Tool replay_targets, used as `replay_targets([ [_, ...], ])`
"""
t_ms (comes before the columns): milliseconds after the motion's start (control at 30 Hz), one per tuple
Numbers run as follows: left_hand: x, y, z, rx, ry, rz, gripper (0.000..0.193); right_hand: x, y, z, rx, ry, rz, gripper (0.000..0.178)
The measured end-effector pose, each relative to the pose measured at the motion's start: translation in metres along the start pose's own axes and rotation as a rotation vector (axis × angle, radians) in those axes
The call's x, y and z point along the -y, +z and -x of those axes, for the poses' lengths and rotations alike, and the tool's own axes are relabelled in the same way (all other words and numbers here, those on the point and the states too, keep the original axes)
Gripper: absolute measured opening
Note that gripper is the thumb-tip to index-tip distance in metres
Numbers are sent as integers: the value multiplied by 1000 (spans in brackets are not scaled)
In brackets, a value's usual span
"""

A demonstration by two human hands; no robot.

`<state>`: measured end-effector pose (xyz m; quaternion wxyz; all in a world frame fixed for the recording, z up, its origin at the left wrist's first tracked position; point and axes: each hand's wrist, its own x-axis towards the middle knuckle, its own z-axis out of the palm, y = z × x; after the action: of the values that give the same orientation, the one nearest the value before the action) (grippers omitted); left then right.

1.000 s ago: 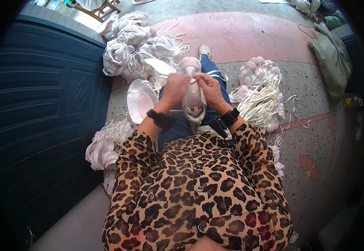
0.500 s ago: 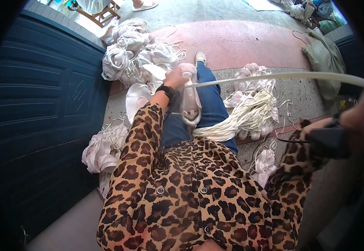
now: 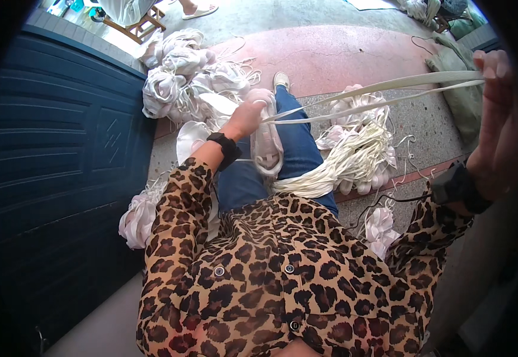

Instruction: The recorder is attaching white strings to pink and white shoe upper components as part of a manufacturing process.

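Observation:
Over my lap, my left hand (image 3: pixel 246 119) is closed on a pale pink and white shoe upper (image 3: pixel 267 149). A long white shoelace (image 3: pixel 390 85) runs from it to the far right in two strands. My right hand (image 3: pixel 495 89) is raised there, its fingers closed on the lace's far end. Across my right thigh lies a thick bundle of loose cream laces (image 3: pixel 345 163), its strands spreading to the right. Beside my left wrist rests a white, rounded flat piece (image 3: pixel 191 140), partly hidden by my arm.
A heap of pale shoe uppers (image 3: pixel 175 77) lies at the far left, with smaller heaps at near left (image 3: pixel 140 220) and right (image 3: pixel 354 113). A dark blue panelled door (image 3: pixel 74 149) stands at left. Behind my right hand slumps a grey-green sack (image 3: pixel 455 89). Another person's sandalled foot (image 3: pixel 199 10) shows at the top.
My right hand has swung up and away from me, still with the lace. The lace now shows as two separate strands. My left hand and the shoe upper have shifted slightly left.

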<state>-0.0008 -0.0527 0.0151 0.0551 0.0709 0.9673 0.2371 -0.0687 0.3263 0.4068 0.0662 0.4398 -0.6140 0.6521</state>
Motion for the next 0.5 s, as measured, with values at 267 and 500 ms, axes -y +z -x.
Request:
replay_targets([
  [267,-27,-3,-3,190,33,-232,45,-20,-9,20,-74,137,-108,30],
  [500,23,-8,16,-12,-208,478,50,-27,-8,34,-89,185,-142,34],
])
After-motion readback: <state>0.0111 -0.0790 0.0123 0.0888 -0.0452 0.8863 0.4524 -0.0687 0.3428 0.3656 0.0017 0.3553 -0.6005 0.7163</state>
